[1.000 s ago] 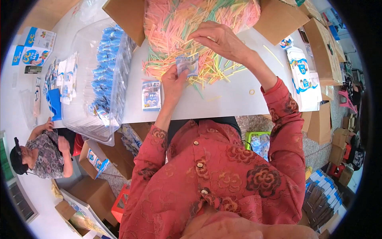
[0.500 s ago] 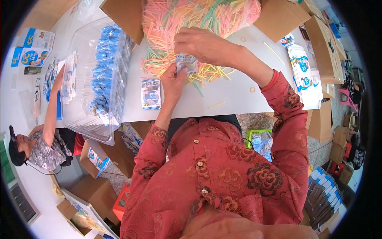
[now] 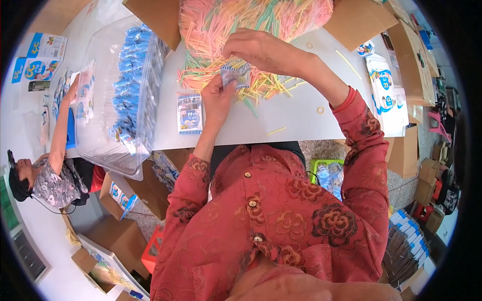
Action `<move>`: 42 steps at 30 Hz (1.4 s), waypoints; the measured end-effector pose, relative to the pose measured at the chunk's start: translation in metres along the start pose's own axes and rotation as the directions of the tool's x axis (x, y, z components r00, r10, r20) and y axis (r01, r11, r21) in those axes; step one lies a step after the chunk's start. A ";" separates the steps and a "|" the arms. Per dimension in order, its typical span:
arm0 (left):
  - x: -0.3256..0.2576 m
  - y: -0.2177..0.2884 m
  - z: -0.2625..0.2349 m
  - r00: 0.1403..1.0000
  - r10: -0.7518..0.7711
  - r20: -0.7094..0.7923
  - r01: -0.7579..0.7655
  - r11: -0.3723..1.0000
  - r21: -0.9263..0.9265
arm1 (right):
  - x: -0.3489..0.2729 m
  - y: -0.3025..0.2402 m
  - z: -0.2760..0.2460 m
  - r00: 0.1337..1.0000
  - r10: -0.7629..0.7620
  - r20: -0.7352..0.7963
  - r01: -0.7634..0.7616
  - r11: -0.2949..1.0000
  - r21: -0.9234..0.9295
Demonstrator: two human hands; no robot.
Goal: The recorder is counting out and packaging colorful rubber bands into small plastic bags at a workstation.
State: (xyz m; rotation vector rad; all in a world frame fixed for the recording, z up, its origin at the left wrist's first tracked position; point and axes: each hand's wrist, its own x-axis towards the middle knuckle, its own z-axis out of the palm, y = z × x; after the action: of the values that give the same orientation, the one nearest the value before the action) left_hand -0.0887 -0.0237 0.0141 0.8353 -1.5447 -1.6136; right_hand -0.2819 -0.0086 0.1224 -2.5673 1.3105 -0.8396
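In my left hand [image 3: 217,103], pinched between thumb and fingers, is a small clear packet [image 3: 236,73] with blue striped ends. Just above the packet is my right hand [image 3: 261,50], its fingers curled together; whatever they hold is hidden. Behind and beneath both hands spreads a heap of thin pastel straw-like sticks [image 3: 301,20], pink, yellow and green, spilling from a cardboard box [image 3: 155,17] onto the white table [image 3: 296,115]. Another striped packet [image 3: 190,114] lies flat beside my left wrist.
A clear plastic bin [image 3: 98,120] at the left holds rows of blue striped packets. Printed bags [image 3: 381,85] lie at the right by cardboard boxes [image 3: 409,65]. Past the bin, a co-worker [image 3: 57,180] in a dark cap reaches onto the table. Loose rubber bands [image 3: 320,110] lie near my right forearm.
The packet in my left hand has tipped and shifted slightly up, with its striped end more visible. My right hand has moved slightly up and right. The co-worker's arm has shifted slightly.
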 end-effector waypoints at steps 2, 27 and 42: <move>0.000 0.000 0.002 1.000 0.010 -0.003 -0.010 1.000 -0.002 | -0.002 0.001 0.001 1.000 0.015 -0.016 -0.015 0.999 0.047; -0.003 0.017 -0.003 1.000 -0.006 -0.023 0.007 0.998 0.057 | -0.034 -0.006 0.015 0.844 0.536 -0.016 -0.475 0.761 0.441; -0.010 0.034 -0.010 0.989 0.119 -0.092 -0.113 0.991 0.072 | -0.044 -0.023 0.015 0.807 0.590 -0.008 -0.475 0.658 0.584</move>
State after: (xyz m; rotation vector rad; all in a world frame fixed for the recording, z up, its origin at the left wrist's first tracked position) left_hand -0.0725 -0.0207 0.0471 0.8306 -1.5570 -1.4256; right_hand -0.2783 0.0379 0.0994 -1.5444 1.4786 -1.1468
